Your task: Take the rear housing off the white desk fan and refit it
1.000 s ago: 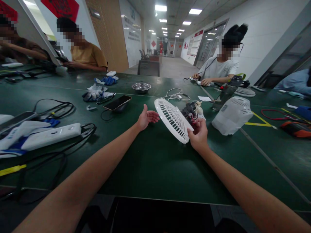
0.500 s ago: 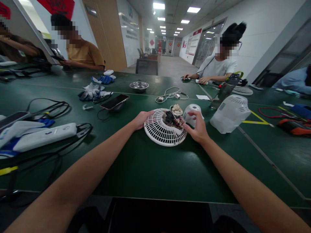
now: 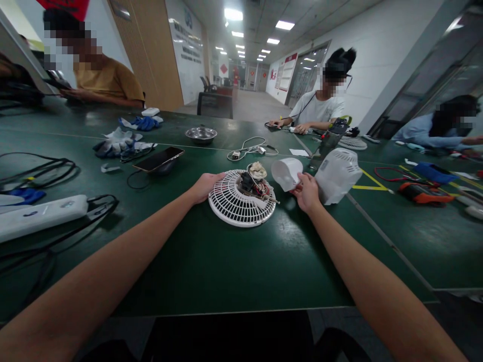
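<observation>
Fan grille (image 3: 226, 203), round, white and slatted, lies nearly flat on the green table (image 3: 222, 271), straight ahead of the person and between the two hands. Being a disc, it has no long axis. The left hand (image 3: 204, 187) is the nearer one, touching the far left part of the rim with its fingers close together; the thumb is hidden, so I cannot tell whether it pinches the rim or just steadies it. The right hand (image 3: 308, 193) is off the grille, to its right, just in front of a translucent vented housing (image 3: 337, 176). Its thumb and fingers are closed on the edge of a white cup-shaped cover (image 3: 285, 173). This cover sits tilted to the left of the hand and slightly beyond the fingertips, so it comes between them and the motor assembly (image 3: 249, 185); its mouth seems turned towards the grille, though the angle leaves that unsure. The motor assembly rises from the middle of the grille, to the right of the left fingertips and to the left of the cover, apart from both. Smallest of all, a thin shaft (image 3: 272, 199) sticks out from the assembly past the right rim, its long axis running rightward and a little towards the person, just short of the right hand.
</observation>
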Available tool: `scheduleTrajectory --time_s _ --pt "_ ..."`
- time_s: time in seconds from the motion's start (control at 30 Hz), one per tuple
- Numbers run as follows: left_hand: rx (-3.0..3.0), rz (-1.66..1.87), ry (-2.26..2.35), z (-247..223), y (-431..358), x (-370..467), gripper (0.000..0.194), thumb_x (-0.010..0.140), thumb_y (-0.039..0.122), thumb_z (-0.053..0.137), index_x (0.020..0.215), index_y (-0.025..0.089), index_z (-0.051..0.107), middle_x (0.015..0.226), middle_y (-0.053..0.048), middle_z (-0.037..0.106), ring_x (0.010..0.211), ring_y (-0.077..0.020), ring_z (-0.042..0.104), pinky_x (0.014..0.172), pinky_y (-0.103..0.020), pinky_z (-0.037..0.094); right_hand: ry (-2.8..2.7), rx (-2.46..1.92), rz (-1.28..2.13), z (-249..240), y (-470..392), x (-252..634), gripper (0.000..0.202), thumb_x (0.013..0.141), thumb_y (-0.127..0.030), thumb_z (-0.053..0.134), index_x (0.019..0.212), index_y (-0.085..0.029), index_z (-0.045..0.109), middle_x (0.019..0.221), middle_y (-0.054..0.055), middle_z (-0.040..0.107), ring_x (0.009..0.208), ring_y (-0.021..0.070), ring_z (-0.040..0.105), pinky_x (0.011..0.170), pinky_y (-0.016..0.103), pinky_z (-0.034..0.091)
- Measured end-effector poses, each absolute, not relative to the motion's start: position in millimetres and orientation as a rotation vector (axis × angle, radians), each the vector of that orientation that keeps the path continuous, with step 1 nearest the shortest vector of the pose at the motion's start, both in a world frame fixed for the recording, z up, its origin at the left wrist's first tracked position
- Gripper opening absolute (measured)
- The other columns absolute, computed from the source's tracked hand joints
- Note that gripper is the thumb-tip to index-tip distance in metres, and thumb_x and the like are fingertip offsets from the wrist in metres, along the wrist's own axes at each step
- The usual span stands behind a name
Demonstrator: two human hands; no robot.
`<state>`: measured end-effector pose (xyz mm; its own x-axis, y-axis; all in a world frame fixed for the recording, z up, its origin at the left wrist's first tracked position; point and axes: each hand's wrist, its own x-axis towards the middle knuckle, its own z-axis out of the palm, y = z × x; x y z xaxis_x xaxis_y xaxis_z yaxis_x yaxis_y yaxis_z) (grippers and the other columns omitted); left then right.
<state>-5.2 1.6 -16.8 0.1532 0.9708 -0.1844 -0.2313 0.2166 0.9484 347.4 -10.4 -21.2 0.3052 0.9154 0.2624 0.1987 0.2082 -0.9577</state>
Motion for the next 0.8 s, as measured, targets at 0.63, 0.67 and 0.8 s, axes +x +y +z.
scheduleTrajectory --time_s 0.63,0.67,0.8 --pt "1.009 1.033 1.068 -18 4 -8 0.017 0.095 0.022 0.065 0.091 0.01 0.076 0.083 -0.011 0.076 0.068 -0.0153 0.072 0.065 -0.027 0.058 -0.569 -0.827 1.486 -5 -21 337 0.042 0.09 -0.05 0.036 0.11 -0.023 0.062 0.089 0.011 0.074 0.073 0.0221 0.068 0.048 0.025 0.051" --pt "1.012 1.029 1.068 -18 4 -8 0.017 0.095 0.022 0.065 0.09 0.01 0.076 0.084 -0.011 0.076 0.068 -0.0154 0.072 0.066 -0.027 0.058 -0.571 -0.827 1.488 -5 -21 337 0.043 0.09 -0.051 0.035 0.11 -0.023 0.062 0.09 0.011 0.074 0.073 0.022 0.068 0.048 0.025 0.051" --pt "1.026 1.017 1.06 -16 1 -8 0.019 0.097 0.022 0.062 0.091 0.01 0.075 0.084 -0.011 0.076 0.07 -0.0151 0.072 0.068 -0.027 0.059 -0.57 -0.835 1.491 -5 -22 338 0.046 0.091 -0.053 0.035 0.112 -0.022 0.062 0.09 0.012 0.074 0.072 0.0218 0.068 0.048 0.026 0.051"
